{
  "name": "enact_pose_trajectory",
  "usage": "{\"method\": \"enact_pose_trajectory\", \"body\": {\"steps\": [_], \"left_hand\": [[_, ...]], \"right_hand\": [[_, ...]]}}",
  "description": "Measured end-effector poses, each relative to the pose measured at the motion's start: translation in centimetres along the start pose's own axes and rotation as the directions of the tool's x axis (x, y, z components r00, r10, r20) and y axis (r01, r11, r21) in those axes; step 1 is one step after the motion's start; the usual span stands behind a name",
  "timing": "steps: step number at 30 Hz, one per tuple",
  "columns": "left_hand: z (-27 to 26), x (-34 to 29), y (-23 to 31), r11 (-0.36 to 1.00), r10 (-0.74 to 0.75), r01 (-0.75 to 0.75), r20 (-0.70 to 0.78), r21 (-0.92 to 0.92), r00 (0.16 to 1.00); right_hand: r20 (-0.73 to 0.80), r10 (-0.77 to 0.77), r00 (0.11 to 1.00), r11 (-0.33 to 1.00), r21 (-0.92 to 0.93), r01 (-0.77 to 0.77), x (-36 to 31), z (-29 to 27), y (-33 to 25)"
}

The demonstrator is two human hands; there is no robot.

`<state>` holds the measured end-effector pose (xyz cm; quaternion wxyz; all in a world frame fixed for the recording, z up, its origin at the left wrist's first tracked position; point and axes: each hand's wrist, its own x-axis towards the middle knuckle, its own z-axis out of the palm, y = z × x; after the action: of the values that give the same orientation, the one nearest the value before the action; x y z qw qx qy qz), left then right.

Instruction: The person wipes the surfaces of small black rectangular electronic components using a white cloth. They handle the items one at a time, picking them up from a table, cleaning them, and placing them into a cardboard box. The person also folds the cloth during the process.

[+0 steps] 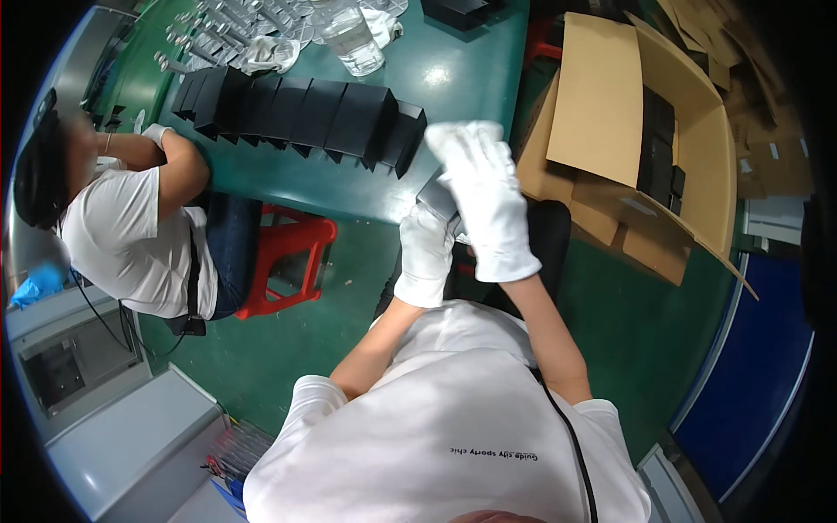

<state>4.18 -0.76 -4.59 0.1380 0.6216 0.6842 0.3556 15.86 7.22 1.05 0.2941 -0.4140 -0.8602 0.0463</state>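
At the near edge of the green table, my left hand (425, 254), in a white glove, is closed around a small dark box (438, 197). My right hand (490, 205), also gloved in white, passes just beside and over that box. Its fingers stretch out toward the table, slightly smeared by motion, and nothing shows in them. Part of the held box is covered by both gloves. Just beyond my hands, to the left, several black boxes (301, 113) stand pressed together in a slanting row on the table.
An open cardboard carton (595, 100) with black boxes (658, 152) inside stands at my right. A clear container of liquid (356, 48) and several metal-and-clear pieces (218, 35) occupy the far table. A co-worker (131, 235) sits at left on a red stool (292, 261).
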Motion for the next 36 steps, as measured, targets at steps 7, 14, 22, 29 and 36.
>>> {"method": "enact_pose_trajectory", "body": {"steps": [7,14,22,29,36], "left_hand": [[2.0,-2.0,-1.3,0.980,-0.030,-0.017,-0.233,-0.198,0.972],[-1.5,-2.3,-0.5,0.775,-0.105,0.120,0.061,-0.621,0.993],[-5.8,1.9,4.7,0.973,0.140,-0.123,0.076,-0.196,0.987],[-8.2,2.2,6.8,0.948,0.306,-0.298,-0.061,0.115,0.950],[-11.4,2.3,7.9,0.915,0.382,-0.376,-0.017,0.146,0.924]], "right_hand": [[0.090,-0.071,0.993,0.966,0.254,0.046,-3.1,-0.6,-4.3],[0.228,0.084,0.970,0.753,0.623,-0.212,-4.0,-7.1,-3.9],[-0.174,0.272,0.947,0.877,0.450,-0.169,-1.9,-9.1,0.1],[0.020,0.057,0.998,0.986,0.155,-0.059,-2.2,-6.8,-0.7],[0.151,0.287,0.946,0.247,0.942,-0.226,-4.2,-10.8,2.1]]}}
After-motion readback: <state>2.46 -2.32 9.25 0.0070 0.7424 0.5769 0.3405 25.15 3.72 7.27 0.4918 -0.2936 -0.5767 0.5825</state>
